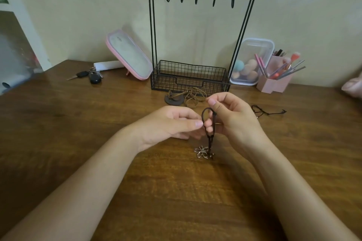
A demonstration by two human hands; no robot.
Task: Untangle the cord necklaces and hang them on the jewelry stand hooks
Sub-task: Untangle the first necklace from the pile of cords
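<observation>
black cord [209, 138] pinched, sponges [251, 64] in clear box [261, 46]

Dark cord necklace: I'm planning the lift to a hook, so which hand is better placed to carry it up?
Probably the right hand: it pinches the dark cord necklace near the loop's top, nearer the jewelry stand. The left hand pinches lower down.

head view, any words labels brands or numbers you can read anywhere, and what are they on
No text in this view can be read.
Pink-rimmed lid: a small dark mark near its top, too blurred to read.
Car keys: any logo is too small to tell.
Jewelry stand and dark cord necklace: no lettering visible.
</observation>
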